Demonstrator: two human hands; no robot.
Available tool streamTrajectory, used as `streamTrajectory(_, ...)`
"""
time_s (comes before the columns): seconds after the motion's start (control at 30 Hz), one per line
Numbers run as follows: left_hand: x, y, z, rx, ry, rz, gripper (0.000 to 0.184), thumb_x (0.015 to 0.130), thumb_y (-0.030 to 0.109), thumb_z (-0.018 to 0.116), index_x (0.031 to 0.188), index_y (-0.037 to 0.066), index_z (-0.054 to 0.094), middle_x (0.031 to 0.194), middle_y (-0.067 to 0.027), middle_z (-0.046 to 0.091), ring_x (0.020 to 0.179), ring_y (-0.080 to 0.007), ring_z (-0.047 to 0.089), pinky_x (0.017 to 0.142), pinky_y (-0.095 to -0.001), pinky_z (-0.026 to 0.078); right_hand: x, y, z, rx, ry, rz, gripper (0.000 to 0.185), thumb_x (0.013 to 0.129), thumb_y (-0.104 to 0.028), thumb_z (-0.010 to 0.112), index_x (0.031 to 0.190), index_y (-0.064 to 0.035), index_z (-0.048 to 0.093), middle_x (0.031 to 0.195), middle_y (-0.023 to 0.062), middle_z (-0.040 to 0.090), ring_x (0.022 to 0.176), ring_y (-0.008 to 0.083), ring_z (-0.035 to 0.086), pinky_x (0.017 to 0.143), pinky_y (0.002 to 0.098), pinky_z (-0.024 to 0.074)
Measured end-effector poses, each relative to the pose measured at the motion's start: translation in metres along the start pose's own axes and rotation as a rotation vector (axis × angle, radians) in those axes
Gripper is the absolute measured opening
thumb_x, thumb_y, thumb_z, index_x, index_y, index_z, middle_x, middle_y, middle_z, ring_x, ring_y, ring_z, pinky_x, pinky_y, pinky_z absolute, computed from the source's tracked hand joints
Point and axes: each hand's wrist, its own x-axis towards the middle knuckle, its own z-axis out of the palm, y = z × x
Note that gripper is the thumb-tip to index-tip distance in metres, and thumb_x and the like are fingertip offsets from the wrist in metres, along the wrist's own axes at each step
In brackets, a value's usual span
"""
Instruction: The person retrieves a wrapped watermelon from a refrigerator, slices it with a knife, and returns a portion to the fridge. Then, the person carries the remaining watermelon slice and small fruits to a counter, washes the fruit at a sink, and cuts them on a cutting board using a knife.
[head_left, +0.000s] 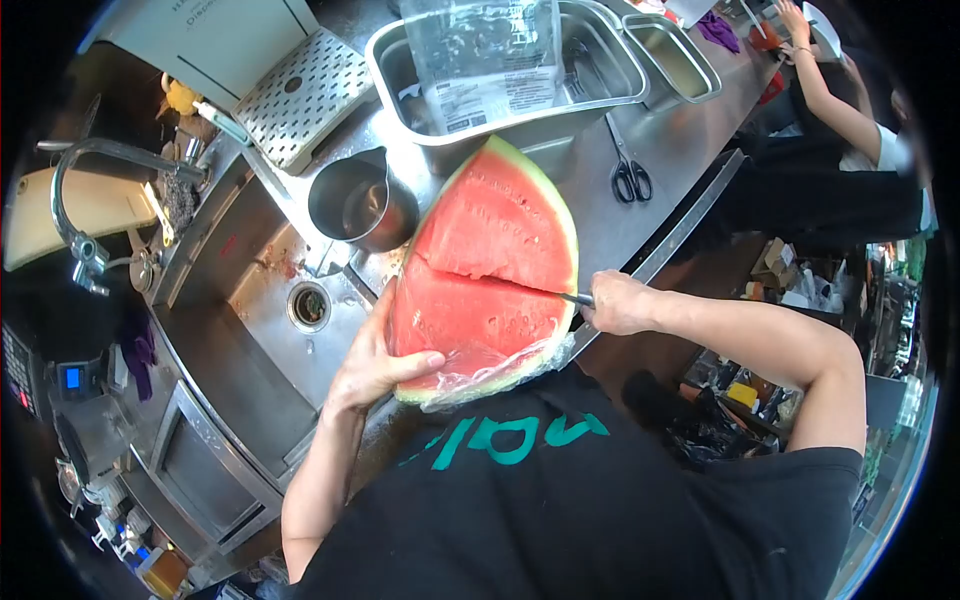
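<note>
A large cut piece of watermelon (pixel 500 225) lies on the metal counter with its red flesh facing up. A long cut runs across its middle. My right hand (pixel 622 304) is closed round a knife (pixel 576 298) at the watermelon's right rind; most of the blade is hidden in the flesh. My left hand (pixel 372 368) grips the lower left side, its thumb on top and its fingers partly hidden behind the fruit. Crumpled clear plastic wrap (pixel 485 365) clings to the lower edge, close to my left thumb.
A steel pitcher (pixel 400 215) stands left of the watermelon, beside the sink (pixel 240 345). Behind are a steel pan (pixel 390 95) holding a clear plastic bag (pixel 485 50) and black-handled scissors (pixel 630 175). Another person's arm (pixel 830 100) is at the far right.
</note>
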Motion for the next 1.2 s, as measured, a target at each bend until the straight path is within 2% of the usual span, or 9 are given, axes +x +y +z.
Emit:
streamTrajectory(0.1,-0.001,0.005,-0.006,0.046,-0.047,-0.022,0.106,0.056,0.014,0.081,0.137,-0.006,0.015,0.131,-0.0138,0.039,0.121,-0.0205,0.038,0.103,-0.0326,0.028,0.000,0.004,-0.004,0.010,-0.093,-0.039,0.029,0.074,-0.016,0.055,0.061,0.0090,0.055,0.057,0.0223,0.056,0.056,0.0328,0.060,0.053,0.0410,0.0467)
streamTrajectory(0.2,0.001,-0.005,-0.014,0.131,-0.066,0.004,0.107,0.057,0.018,0.081,0.136,-0.009,0.014,0.132,-0.0150,0.038,0.122,-0.0202,0.037,0.104,-0.0320,0.026,-0.003,0.008,-0.005,0.267,-0.228,-0.129,0.030,0.074,-0.015,0.055,0.053,0.0032,0.047,0.046,0.0072,0.045,0.038,0.0142,0.044,0.037,0.0296,0.0369)
streamTrajectory(0.47,-0.006,-0.003,-0.001,0.130,-0.095,0.099,0.109,0.058,0.020,0.080,0.138,-0.006,0.010,0.134,-0.0160,0.035,0.124,-0.0212,0.034,0.105,-0.0326,0.024,0.011,0.019,-0.011,0.446,-0.424,-0.096,0.028,0.076,-0.016,0.057,0.053,-0.0022,0.049,0.047,0.0018,0.044,0.038,0.0103,0.043,0.036,0.0251,0.0347)
streamTrajectory(0.6,-0.010,-0.024,-0.016,0.230,-0.014,0.087,0.111,0.058,0.020,0.081,0.139,-0.004,0.009,0.137,-0.0169,0.032,0.127,-0.0220,0.031,0.105,-0.0328,0.023,0.006,0.027,0.005,0.682,-0.586,-0.048,0.023,0.076,-0.012,0.055,0.056,-0.0053,0.046,0.047,-0.0023,0.036,0.037,0.0054,0.032,0.034,0.0215,0.0260)
streamTrajectory(0.63,-0.011,-0.033,-0.022,0.388,-0.042,0.169,0.112,0.057,0.020,0.081,0.139,-0.004,0.010,0.138,-0.0174,0.030,0.128,-0.0222,0.029,0.106,-0.0328,0.022,0.003,0.031,0.014,0.959,-0.775,0.082,0.027,0.078,-0.016,0.056,0.057,-0.0061,0.043,0.047,-0.0030,0.032,0.037,0.0053,0.030,0.035,0.0219,0.0254)
streamTrajectory(0.7,-0.014,-0.031,-0.022,0.653,-0.050,0.205,0.111,0.055,0.019,0.082,0.138,-0.004,0.012,0.140,-0.0180,0.026,0.130,-0.0221,0.025,0.106,-0.0327,0.021,-0.006,0.031,0.025,0.943,-0.832,0.027,0.030,0.080,-0.019,0.056,0.057,-0.0069,0.042,0.047,-0.0032,0.030,0.037,0.0061,0.028,0.035,0.0225,0.0249)
streamTrajectory(0.83,-0.015,-0.016,-0.009,0.297,-0.055,0.095,0.109,0.055,0.012,0.082,0.138,-0.004,0.013,0.141,-0.0167,0.025,0.130,-0.0223,0.026,0.106,-0.0324,0.022,-0.002,0.039,0.007,0.810,-0.626,-0.010,0.030,0.080,-0.021,0.057,0.058,-0.0065,0.043,0.048,-0.0029,0.033,0.038,0.0072,0.030,0.036,0.0236,0.0248)
streamTrajectory(1.0,-0.023,-0.027,-0.012,0.054,0.152,0.049,0.111,0.052,0.014,0.085,0.138,-0.002,0.017,0.138,-0.0171,0.030,0.127,-0.0226,0.032,0.104,-0.0333,0.025,-0.007,0.055,-0.009,0.448,-0.176,-0.134,0.029,0.076,-0.029,0.062,0.068,-0.0036,0.050,0.056,0.0003,0.046,0.047,0.0101,0.049,0.042,0.0233,0.0423)
streamTrajectory(1.2,-0.035,-0.038,-0.005,0.038,0.156,0.132,0.092,0.067,0.024,0.077,0.138,0.002,0.023,0.129,-0.0152,0.043,0.120,-0.0243,0.040,0.101,-0.0342,0.030,-0.003,0.054,-0.002,0.420,0.018,-0.276,0.031,0.076,-0.029,0.064,0.067,-0.0043,0.048,0.056,-0.0006,0.043,0.051,0.0113,0.041,0.048,0.0276,0.0357)
